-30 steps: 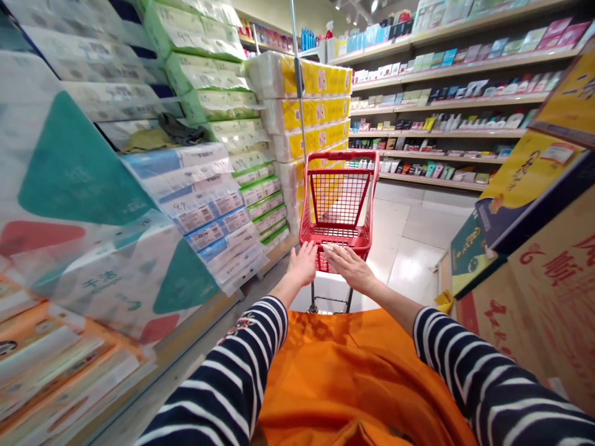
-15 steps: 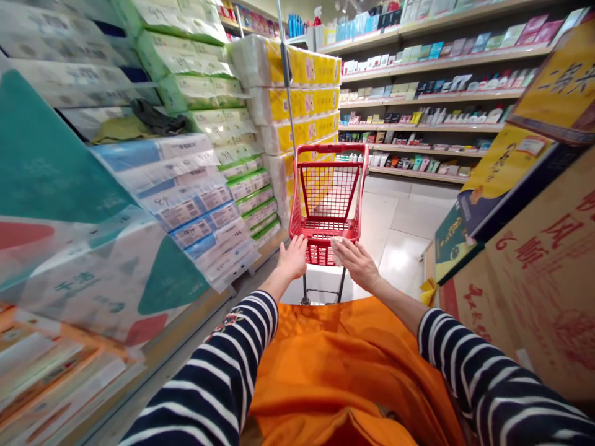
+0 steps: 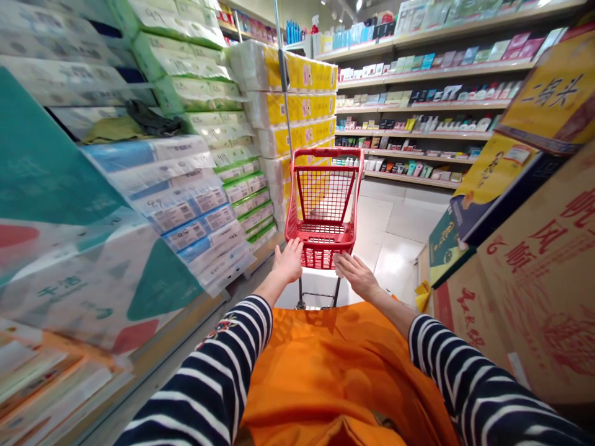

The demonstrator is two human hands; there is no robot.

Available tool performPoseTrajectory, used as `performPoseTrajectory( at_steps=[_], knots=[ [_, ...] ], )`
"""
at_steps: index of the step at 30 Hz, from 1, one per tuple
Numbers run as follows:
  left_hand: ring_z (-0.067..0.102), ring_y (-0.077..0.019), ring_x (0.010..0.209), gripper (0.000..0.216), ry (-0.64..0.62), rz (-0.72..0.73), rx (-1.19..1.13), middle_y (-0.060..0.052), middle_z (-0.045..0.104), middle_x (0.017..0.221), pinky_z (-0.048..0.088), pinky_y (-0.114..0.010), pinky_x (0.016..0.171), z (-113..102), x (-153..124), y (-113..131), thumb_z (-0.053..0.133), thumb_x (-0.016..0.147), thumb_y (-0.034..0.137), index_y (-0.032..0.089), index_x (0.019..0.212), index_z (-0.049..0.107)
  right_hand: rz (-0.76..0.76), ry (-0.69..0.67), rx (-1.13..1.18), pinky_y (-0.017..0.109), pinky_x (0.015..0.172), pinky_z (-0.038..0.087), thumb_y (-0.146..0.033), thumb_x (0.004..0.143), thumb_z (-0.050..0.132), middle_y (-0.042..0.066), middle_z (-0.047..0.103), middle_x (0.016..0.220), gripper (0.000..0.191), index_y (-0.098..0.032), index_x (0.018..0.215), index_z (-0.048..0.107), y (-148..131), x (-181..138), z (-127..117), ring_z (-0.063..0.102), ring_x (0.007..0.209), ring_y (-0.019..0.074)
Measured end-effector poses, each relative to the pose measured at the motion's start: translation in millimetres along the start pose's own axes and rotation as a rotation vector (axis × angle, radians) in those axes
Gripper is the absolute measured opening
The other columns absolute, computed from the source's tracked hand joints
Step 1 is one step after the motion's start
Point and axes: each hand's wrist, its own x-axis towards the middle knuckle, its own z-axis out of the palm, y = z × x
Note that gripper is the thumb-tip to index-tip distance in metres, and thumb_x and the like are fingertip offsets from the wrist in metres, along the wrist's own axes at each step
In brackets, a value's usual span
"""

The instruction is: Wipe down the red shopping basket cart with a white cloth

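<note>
Both hands, left hand [image 3: 288, 261] and right hand [image 3: 359, 275], sit partly open at the near edge of the red cart [image 3: 320, 246], farther apart than a second ago, baring more edge between; whether either grips, I cannot tell.

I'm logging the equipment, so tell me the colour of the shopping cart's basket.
The basket is red, showing best in the head view.

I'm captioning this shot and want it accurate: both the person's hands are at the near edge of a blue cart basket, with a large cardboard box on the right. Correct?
Not quite: the cart basket is red, not blue, as the head view shows. Both hands at its near edge and the large cardboard box on the right stand.
</note>
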Motion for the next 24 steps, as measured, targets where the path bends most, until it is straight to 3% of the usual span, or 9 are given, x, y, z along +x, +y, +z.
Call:
performPoseTrajectory(
  at_steps=[4, 11, 15, 17, 19, 22, 24],
  knots=[
    [0.012, -0.0268, 0.142, 0.074, 0.011, -0.003, 0.006, -0.008, 0.015, 0.155, 0.013, -0.058, 0.111, 0, -1, 0, 0.047, 0.075, 0.016, 0.019, 0.145, 0.023, 0.063, 0.05, -0.009, 0.047, 0.107, 0.031, -0.008, 0.09, 0.037, 0.01, 0.047, 0.139, 0.046, -0.017, 0.134, 0.048, 6, 15, -13, 0.031, 0.136, 0.0253],
    [0.013, -0.0245, 0.142, 0.074, 0.01, 0.0, -0.011, -0.009, 0.014, 0.155, 0.011, -0.058, 0.111, 1, -1, -2, 0.048, 0.074, 0.014, 0.019, 0.144, 0.025, -0.051, -0.069, 0.028, 0.044, 0.1, 0.041, -0.011, 0.089, 0.043, 0.011, 0.057, 0.129, 0.04, -0.017, 0.126, 0.055, -4, -8, 18, 0.046, 0.124, 0.0255],
    [0.017, -0.023, 0.141, 0.071, 0.087, -0.006, -0.162, -0.009, 0.02, 0.154, 0.008, -0.056, 0.113, 6, -2, 1, 0.048, 0.074, 0.009, 0.021, 0.141, 0.03, -0.069, -0.034, 0.139, 0.043, 0.1, 0.043, -0.007, 0.086, 0.041, 0.011, 0.056, 0.129, 0.043, -0.015, 0.126, 0.056, -17, 10, 13, 0.044, 0.126, 0.0248],
    [0.022, -0.0214, 0.14, 0.066, 0.206, -0.035, -0.388, -0.008, 0.028, 0.151, 0.01, -0.05, 0.115, 11, -4, 6, 0.047, 0.074, 0.006, 0.02, 0.138, 0.036, -0.032, 0.035, 0.248, 0.043, 0.103, 0.041, -0.005, 0.084, 0.039, 0.011, 0.055, 0.131, 0.047, -0.015, 0.128, 0.054, -29, 31, 3, 0.041, 0.128, 0.0239],
    [0.035, -0.0193, 0.133, 0.06, 0.274, -0.118, -0.799, -0.007, 0.042, 0.144, 0.021, -0.041, 0.114, 16, -7, 14, 0.049, 0.074, 0.004, 0.021, 0.131, 0.045, 0.034, 0.09, 0.38, 0.042, 0.104, 0.041, -0.004, 0.082, 0.038, 0.011, 0.053, 0.132, 0.052, -0.017, 0.131, 0.051, -42, 50, -7, 0.043, 0.127, 0.0215],
    [0.06, -0.0172, 0.105, 0.042, 0.145, -0.356, -1.495, -0.004, 0.066, 0.112, 0.043, -0.033, 0.097, 25, -11, 24, 0.057, 0.07, 0.007, 0.021, 0.11, 0.06, 0.151, 0.134, 0.534, 0.037, 0.102, 0.044, -0.005, 0.08, 0.038, 0.009, 0.052, 0.133, 0.056, -0.02, 0.133, 0.048, -60, 65, -15, 0.048, 0.123, 0.0182],
    [0.065, -0.0155, 0.082, 0.023, 0.052, -0.482, -1.699, -0.003, 0.07, 0.085, 0.051, -0.032, 0.083, 31, -15, 27, 0.06, 0.07, 0.012, 0.018, 0.091, 0.064, 0.227, 0.148, 0.558, 0.036, 0.102, 0.044, -0.006, 0.079, 0.039, 0.01, 0.051, 0.133, 0.055, -0.019, 0.132, 0.049, -69, 67, -14, 0.047, 0.123, 0.0181]
  ],
)
